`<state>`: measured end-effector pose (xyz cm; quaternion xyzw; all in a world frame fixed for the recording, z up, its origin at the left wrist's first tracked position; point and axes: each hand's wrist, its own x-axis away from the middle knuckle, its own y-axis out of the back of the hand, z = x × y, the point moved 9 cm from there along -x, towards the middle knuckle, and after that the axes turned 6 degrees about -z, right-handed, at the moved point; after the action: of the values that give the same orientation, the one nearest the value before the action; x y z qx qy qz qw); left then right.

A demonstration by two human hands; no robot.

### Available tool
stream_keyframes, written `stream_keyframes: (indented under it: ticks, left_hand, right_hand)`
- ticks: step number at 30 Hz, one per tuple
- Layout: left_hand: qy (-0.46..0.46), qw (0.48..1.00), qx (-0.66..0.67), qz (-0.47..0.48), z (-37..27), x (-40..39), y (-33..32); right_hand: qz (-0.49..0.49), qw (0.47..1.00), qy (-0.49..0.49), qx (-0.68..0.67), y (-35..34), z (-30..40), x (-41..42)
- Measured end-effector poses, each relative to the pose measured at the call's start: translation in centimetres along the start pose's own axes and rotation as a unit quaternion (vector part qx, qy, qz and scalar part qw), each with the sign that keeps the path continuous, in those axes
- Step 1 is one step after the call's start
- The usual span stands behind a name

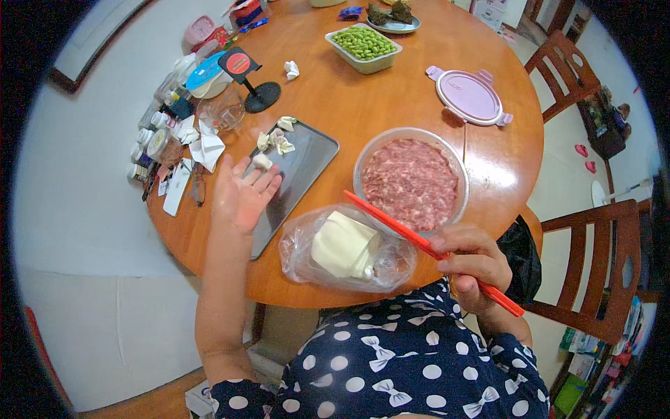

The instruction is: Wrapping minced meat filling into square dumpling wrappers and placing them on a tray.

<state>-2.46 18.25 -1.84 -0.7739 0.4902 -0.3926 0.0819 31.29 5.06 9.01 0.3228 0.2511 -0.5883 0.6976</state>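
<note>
My left hand (246,194) is palm up over the edge of a dark grey tray (309,170), fingers apart, with a small white wonton (262,161) at its fingertips; whether it rests on them or on the tray I cannot tell. Several folded wontons (277,140) lie at the tray's far end. My right hand (473,262) holds red chopsticks (398,228), their tips slanting up and left past the near rim of a round container of minced meat (411,183). A stack of pale wonton wrappers (345,243) lies in a clear plastic bag (298,251) between my hands, near the table's edge.
A lilac lid (468,97) lies right of the meat. Farther back are a tub of green beans (364,44) and a plate (408,26) with dark wrapped items. A black phone stand (261,97), jars (162,144), tissues (208,146) and glasses (198,183) crowd the left side. Chairs (591,262) stand right.
</note>
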Motion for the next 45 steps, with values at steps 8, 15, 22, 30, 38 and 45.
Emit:
stream_keyframes:
  ticks: [8, 15, 22, 30, 38, 45]
  left_hand:
    - [-0.133, 0.986, -0.096, 0.029, -0.9, 5.6, -1.3]
    - [-0.439, 0.544, -0.629, 0.341, 4.3, 15.7, -8.3]
    - [-0.505, 0.426, -0.664, 0.350, 6.1, 16.6, -8.3]
    - [-0.537, 0.386, -0.666, 0.346, 6.7, 16.7, -8.3]
    - [-0.438, 0.506, -0.648, 0.364, 5.9, 14.1, -7.3]
    - [-0.132, 0.923, -0.263, 0.250, 4.7, 7.2, -3.1]
  right_hand:
    - [-0.013, 1.000, -0.018, 0.019, 0.9, -0.5, -0.2]
    - [-0.054, 0.996, -0.036, 0.059, 2.2, -0.8, -0.3]
    - [-0.060, 0.996, -0.027, 0.052, 2.6, -1.1, 0.0]
    - [-0.062, 0.995, -0.017, 0.073, 2.8, -1.3, 0.0]
    - [-0.076, 0.994, -0.025, 0.079, 3.3, -1.9, 0.0]
    - [-0.118, 0.988, -0.078, 0.064, 4.6, -2.8, 0.2]
